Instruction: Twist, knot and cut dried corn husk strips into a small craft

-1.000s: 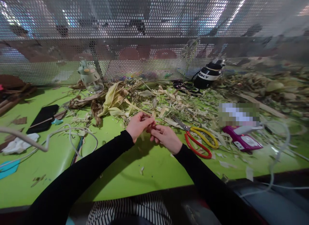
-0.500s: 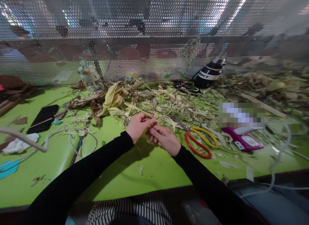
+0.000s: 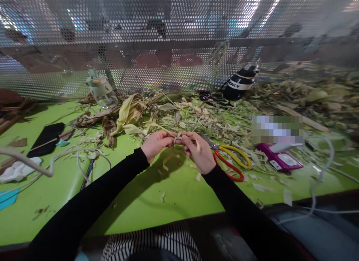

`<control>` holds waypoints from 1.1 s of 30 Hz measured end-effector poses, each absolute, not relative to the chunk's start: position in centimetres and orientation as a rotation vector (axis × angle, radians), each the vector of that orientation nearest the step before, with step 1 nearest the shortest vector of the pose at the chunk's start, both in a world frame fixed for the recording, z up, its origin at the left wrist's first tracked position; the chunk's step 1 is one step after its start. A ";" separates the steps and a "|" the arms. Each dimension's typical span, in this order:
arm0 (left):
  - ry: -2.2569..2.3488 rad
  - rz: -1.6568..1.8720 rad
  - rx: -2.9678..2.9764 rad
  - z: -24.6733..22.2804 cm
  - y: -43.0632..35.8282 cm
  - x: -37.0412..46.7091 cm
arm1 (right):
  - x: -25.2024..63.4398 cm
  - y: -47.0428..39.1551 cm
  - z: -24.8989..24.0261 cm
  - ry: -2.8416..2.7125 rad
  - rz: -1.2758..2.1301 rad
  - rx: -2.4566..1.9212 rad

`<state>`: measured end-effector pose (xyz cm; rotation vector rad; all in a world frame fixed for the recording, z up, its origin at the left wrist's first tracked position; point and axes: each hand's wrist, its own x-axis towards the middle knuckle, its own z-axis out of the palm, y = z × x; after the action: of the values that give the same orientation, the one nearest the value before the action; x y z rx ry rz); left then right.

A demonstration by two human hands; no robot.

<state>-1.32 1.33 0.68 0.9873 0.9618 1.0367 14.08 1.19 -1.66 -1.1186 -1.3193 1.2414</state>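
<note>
Over the smooth green bench [image 3: 134, 212], with room to the near edge, the left hand [image 3: 155, 146] and right hand [image 3: 200, 154] pinch a thin, pale leaf strip [image 3: 177, 138].

Lime-green table [image 3: 193, 201] before a grey perforated screen [image 3: 179, 14], bright light streaks [image 3: 272, 9] beyond
</note>
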 end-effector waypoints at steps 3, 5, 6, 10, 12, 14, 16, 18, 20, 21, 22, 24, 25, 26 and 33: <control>1.022 0.999 1.003 0.5 1.3 -1.3 | 14.1 1.1 -1.4 -1.387 1.209 -1.117; 1.040 0.990 1.058 0.4 1.1 -1.3 | 14.3 1.1 -1.2 -1.476 1.160 -1.148; 1.053 0.987 1.092 0.4 1.1 -1.3 | 14.4 1.1 -1.2 -1.521 1.135 -1.160; 1.131 0.992 1.220 0.2 1.1 -1.4 | 14.6 1.0 -1.1 -1.593 1.178 -1.124; 1.163 0.996 1.262 0.1 1.2 -1.4 | 14.7 1.0 -1.3 -1.585 1.233 -1.104; 1.193 0.978 1.301 0.0 1.3 -1.5 | 14.7 1.0 -1.5 -1.560 1.247 -1.116; 1.202 0.942 1.346 -0.2 1.4 -1.5 | 14.7 1.2 -1.6 -1.529 1.238 -1.143; 1.149 0.914 1.371 -0.4 1.4 -1.4 | 14.7 1.3 -1.7 -1.511 1.212 -1.164; 1.082 0.892 1.370 -0.6 1.4 -1.3 | 14.6 1.4 -1.7 -1.495 1.184 -1.167; 1.067 0.875 1.367 -0.6 1.3 -1.2 | 14.6 1.4 -1.6 -1.484 1.181 -1.155; 1.064 0.853 1.373 -0.6 1.2 -1.2 | 14.5 1.4 -1.6 -1.476 1.192 -1.138; 1.064 0.806 1.413 -0.7 1.1 -1.1 | 14.4 1.3 -1.5 -1.480 1.203 -1.114; 1.054 0.786 1.434 -0.8 1.1 -1.1 | 14.4 1.3 -1.5 -1.492 1.181 -1.112; 1.040 0.770 1.448 -0.8 1.0 -1.1 | 14.4 1.3 -1.4 -1.507 1.142 -1.118; 1.015 0.739 1.434 -0.7 0.8 -1.0 | 14.5 1.1 -0.8 -1.576 1.140 -1.095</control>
<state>-1.03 0.81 -0.73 1.4343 1.0145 0.7391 14.50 1.08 -0.83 -1.0947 -1.5761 1.1400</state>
